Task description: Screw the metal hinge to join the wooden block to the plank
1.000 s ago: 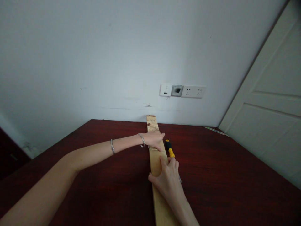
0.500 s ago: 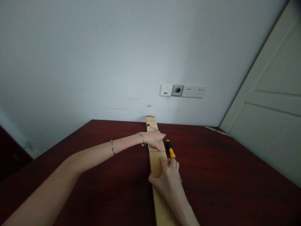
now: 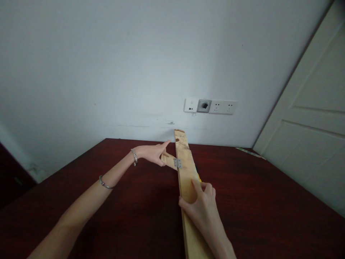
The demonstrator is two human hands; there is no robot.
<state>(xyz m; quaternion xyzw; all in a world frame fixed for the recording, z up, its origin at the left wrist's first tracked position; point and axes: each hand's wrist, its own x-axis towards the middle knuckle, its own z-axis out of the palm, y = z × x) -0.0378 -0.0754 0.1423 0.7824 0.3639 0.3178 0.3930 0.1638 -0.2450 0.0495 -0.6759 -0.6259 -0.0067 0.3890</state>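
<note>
A long pale wooden plank lies on the dark red table, running from me toward the wall. My right hand grips the plank about midway, thumb on top and fingers round its right edge. My left hand pinches a small wooden piece that swings out to the left of the plank on a metal hinge. A yellow-and-black screwdriver lies just right of the plank, mostly hidden behind it.
A white wall stands close behind the table, with a row of sockets above the plank's far end. A pale door is on the right. A thin strip lies at the table's far right corner.
My left hand has left the top of the plank and pulled the small hinged piece out to the left. The plank has tilted up on its edge, covering most of the screwdriver.
</note>
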